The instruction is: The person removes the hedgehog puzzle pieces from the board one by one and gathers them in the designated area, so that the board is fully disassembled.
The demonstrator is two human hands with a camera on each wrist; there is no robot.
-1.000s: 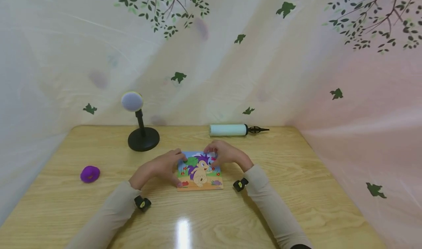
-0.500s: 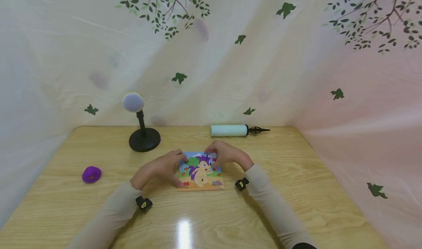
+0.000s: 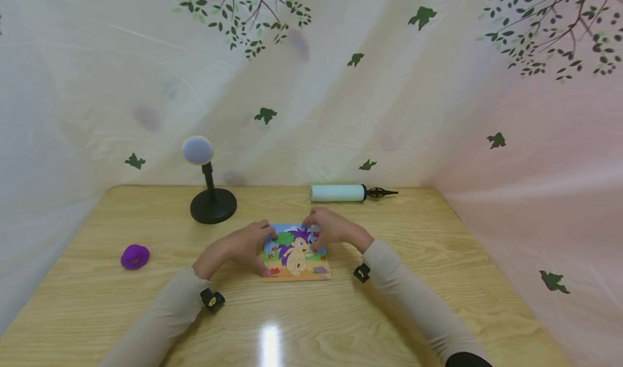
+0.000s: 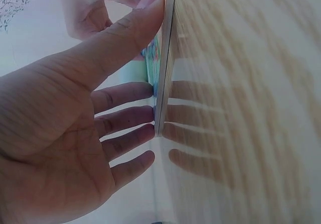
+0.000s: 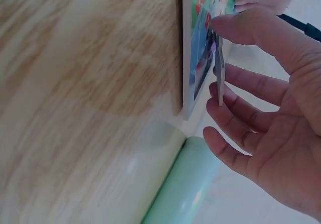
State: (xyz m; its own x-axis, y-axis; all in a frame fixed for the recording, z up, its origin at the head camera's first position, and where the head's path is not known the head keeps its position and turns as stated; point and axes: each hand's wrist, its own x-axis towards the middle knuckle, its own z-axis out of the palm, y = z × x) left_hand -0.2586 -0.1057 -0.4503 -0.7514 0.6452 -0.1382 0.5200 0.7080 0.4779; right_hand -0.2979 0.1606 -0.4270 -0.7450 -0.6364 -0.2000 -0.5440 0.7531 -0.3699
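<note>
A flat picture puzzle board [image 3: 297, 261] with a purple-haired hedgehog lies on the table. My left hand [image 3: 243, 244] rests at its left side, thumb [image 4: 145, 20] on the near-left corner and fairly straight fingers [image 4: 125, 116] reaching the far-left corner. At the far-right part of the board, my right hand [image 3: 335, 227] pinches a thin puzzle piece [image 5: 219, 76] between thumb and fingertips. Seen in the right wrist view, that piece stands slightly apart from the board's surface. Its printed face is mostly hidden by my fingers.
Behind the board a pale green hand pump [image 3: 337, 193] lies along the table's [image 3: 409, 291] back edge. A round-headed stand [image 3: 212, 206] with a black base is at the back left. A purple ring-shaped object [image 3: 135, 257] lies farther left.
My right forearm and wrist have shifted slightly to the right, while the fingers stay over the board's far-right part. The left hand and the board keep their place.
</note>
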